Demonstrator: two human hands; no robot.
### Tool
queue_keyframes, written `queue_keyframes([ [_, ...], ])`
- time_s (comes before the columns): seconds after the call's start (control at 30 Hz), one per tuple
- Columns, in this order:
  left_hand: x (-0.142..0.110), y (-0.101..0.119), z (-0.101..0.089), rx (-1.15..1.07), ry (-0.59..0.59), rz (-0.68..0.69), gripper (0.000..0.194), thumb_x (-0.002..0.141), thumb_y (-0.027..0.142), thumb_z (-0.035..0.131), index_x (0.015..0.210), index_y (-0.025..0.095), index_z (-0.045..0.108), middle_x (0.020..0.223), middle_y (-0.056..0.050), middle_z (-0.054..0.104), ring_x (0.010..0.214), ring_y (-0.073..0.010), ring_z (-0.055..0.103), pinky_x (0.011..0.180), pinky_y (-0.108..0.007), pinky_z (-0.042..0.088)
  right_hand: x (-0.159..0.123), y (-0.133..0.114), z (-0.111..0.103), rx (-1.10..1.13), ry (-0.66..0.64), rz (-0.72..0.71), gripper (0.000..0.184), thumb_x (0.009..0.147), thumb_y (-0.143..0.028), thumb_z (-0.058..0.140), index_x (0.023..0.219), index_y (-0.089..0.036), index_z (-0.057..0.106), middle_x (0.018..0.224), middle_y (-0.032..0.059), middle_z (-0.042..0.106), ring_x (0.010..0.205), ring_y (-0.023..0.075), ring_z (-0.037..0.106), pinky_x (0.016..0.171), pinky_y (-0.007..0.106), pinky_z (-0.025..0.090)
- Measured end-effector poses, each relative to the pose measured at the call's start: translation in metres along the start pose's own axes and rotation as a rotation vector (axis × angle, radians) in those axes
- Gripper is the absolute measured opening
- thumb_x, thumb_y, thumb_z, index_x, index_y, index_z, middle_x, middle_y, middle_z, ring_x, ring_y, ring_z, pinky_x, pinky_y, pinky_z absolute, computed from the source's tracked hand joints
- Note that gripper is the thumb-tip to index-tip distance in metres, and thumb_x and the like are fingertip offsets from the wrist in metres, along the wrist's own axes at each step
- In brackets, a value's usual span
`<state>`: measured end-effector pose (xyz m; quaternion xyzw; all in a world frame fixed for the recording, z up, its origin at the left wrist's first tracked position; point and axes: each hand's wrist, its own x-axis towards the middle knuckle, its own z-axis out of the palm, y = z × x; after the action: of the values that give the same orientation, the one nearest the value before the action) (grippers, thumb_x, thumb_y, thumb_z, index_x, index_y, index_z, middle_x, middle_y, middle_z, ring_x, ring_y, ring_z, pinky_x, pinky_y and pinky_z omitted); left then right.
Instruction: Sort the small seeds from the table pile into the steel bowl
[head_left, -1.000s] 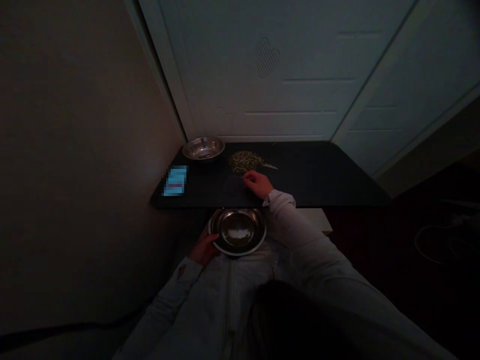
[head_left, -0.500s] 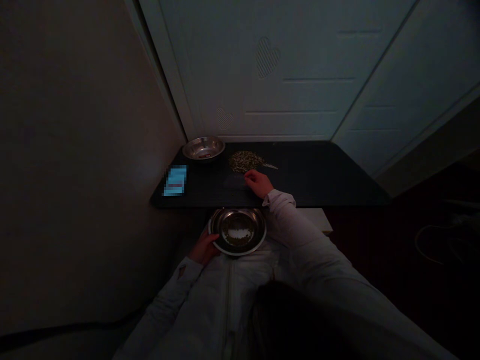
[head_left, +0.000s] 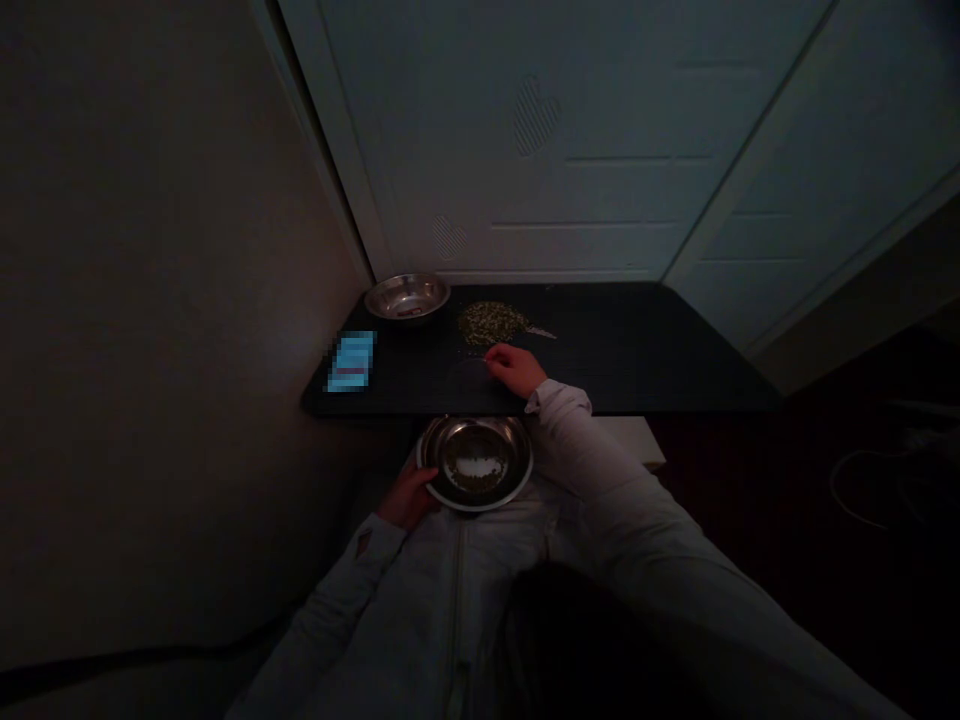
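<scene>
My left hand (head_left: 409, 497) grips the left rim of a metal bowl (head_left: 519, 480) held at my lap, below the table's front edge. Small greenish grains lie in a ring on its bottom. Over the dark table, my right hand (head_left: 516, 370) has its fingertips pinched together; what they hold, if anything, is too small and dim to make out. Just beyond those fingertips lies a flat heap of greenish grains (head_left: 491, 322), with a few loose bits on its near side. A thin, pale strip-like thing (head_left: 541, 332) sticks out from the heap's right side.
A second metal bowl (head_left: 408, 297) stands at the table's back left corner. In front of it lies a lit, blurred-out phone-like screen (head_left: 351, 362). The black table (head_left: 637, 350) meets a white panelled door (head_left: 600, 120) behind, and a wall (head_left: 187, 300) rises at left.
My right hand has shifted very slightly left and toward me, its fingertips drawing a little away from the heap. My left hand and the bowl stay in place.
</scene>
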<state>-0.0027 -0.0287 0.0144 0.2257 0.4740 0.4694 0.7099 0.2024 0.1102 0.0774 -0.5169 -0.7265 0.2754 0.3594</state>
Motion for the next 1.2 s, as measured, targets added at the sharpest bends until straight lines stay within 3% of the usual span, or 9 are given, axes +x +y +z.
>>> queue_keyframes([
  [0.13,0.0008,-0.0009,-0.0014,0.009,-0.008,-0.019,0.057,0.059,0.017,0.066,0.114,0.02,0.052,0.085,-0.005,0.066,0.079,-0.0245,0.062,0.063,-0.032,0.049,-0.0004,0.0002,0.0,0.015,-0.013,-0.011,0.012,0.071,-0.024,0.049,0.077,-0.018,0.058,0.061,-0.0034,0.059,0.062,0.0107,0.055,0.067,0.025,0.041],
  [0.4,0.0017,-0.0005,-0.0016,-0.017,-0.015,-0.003,0.068,0.057,0.016,0.066,0.122,0.022,0.045,0.102,-0.008,0.064,0.089,-0.0272,0.06,0.065,-0.033,0.05,0.0017,0.0049,0.0025,0.097,-0.033,-0.004,0.011,0.069,-0.024,0.05,0.076,-0.018,0.057,0.061,-0.0036,0.057,0.062,0.0105,0.054,0.064,0.024,0.041],
  [0.97,-0.004,0.0048,0.0016,-0.065,-0.066,0.019,0.074,0.059,0.014,0.066,0.127,0.029,0.041,0.116,-0.006,0.058,0.098,-0.0276,0.057,0.066,-0.032,0.05,-0.0004,0.0005,0.0011,0.127,0.015,0.02,0.011,0.068,-0.023,0.05,0.076,-0.018,0.056,0.06,-0.0042,0.057,0.06,0.0096,0.053,0.064,0.023,0.04],
  [1.2,-0.0025,0.0049,-0.004,-0.075,-0.018,-0.025,0.07,0.058,0.013,0.066,0.124,0.021,0.043,0.104,-0.008,0.063,0.09,-0.026,0.06,0.066,-0.033,0.05,0.0006,-0.0019,0.0036,0.111,-0.004,0.037,0.011,0.068,-0.024,0.05,0.076,-0.019,0.056,0.061,-0.0041,0.057,0.061,0.0105,0.053,0.064,0.024,0.04],
])
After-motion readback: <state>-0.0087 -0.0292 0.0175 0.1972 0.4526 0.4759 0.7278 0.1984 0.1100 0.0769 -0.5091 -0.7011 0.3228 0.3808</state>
